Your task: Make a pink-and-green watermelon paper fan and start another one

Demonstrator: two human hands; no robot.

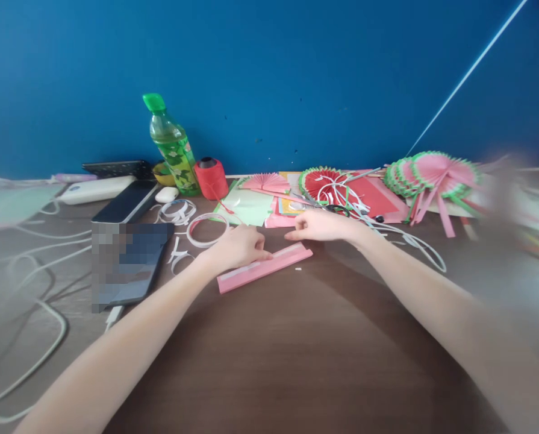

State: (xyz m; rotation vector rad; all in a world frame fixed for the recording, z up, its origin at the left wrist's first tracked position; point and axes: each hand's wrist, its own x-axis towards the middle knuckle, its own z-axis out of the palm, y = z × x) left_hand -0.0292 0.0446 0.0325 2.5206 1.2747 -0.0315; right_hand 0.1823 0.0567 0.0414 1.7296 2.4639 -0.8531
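Note:
A narrow folded pink paper strip [269, 271] lies slanted on the table, with a pale band, looking like double-sided tape, along its far edge. My left hand [239, 247] is curled over the strip, thumb and fingers pressing its upper edge. Just beyond the strip's right end is my right hand [321, 226], fingers bent together in a pinch; whatever may be between them is too small to make out. Scissors [340, 210] with dark handles lie right behind that hand. A roll of tape [190, 235] rests left of my left hand.
On the left are a phone [138, 271], a dark-topped device [123, 202] and white cables [61, 319]. A green bottle [174, 150] and red thread spool [211, 179] stand by the blue wall. Pleated paper fans [447, 172] and coloured sheets [382, 196] line the back.

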